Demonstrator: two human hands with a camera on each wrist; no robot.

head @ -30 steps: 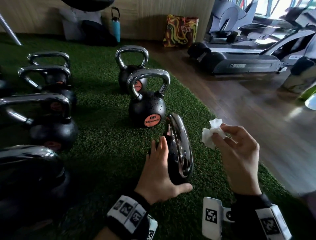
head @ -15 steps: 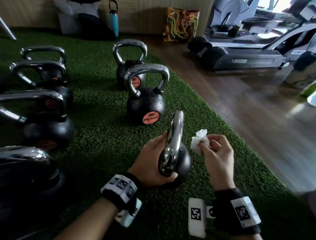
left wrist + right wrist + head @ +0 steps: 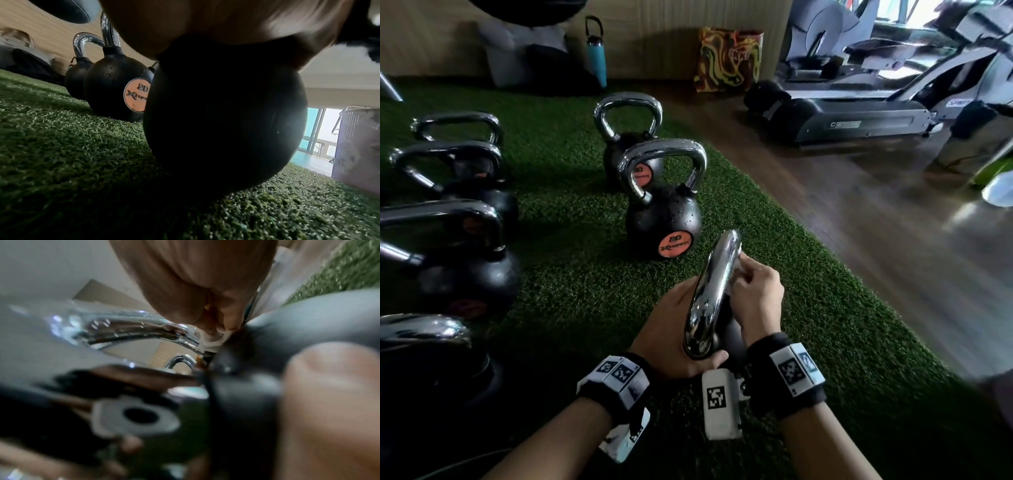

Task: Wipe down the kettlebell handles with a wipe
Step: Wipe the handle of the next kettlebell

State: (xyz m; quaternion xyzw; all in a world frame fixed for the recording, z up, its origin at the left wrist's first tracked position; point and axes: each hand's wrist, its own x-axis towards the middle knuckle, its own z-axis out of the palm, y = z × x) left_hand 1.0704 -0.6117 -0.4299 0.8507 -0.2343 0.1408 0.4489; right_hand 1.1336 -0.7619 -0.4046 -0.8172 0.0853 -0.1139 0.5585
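The nearest kettlebell's chrome handle (image 3: 717,284) stands edge-on above its black ball (image 3: 226,113) on the green turf. My left hand (image 3: 678,337) grips the ball from the left, with the thumb curled under the near foot of the handle. My right hand (image 3: 755,298) pinches a crumpled white wipe (image 3: 737,268) and presses it against the right side of the handle near its top. The right wrist view shows the wipe (image 3: 213,339) squeezed between fingertips and the wet chrome handle (image 3: 133,324). Most of the wipe is hidden by the fingers.
A kettlebell with an orange "20" label (image 3: 664,219) stands just beyond, another (image 3: 630,144) behind it, and several more (image 3: 458,260) line the left. The turf (image 3: 571,274) ends at a wooden floor (image 3: 859,222) on the right, with treadmills (image 3: 859,116) farther back. A blue bottle (image 3: 596,51) stands by the wall.
My right hand has moved left and brought the wipe from the air onto the handle. My left hand has gone from resting flat on the ball to gripping it.
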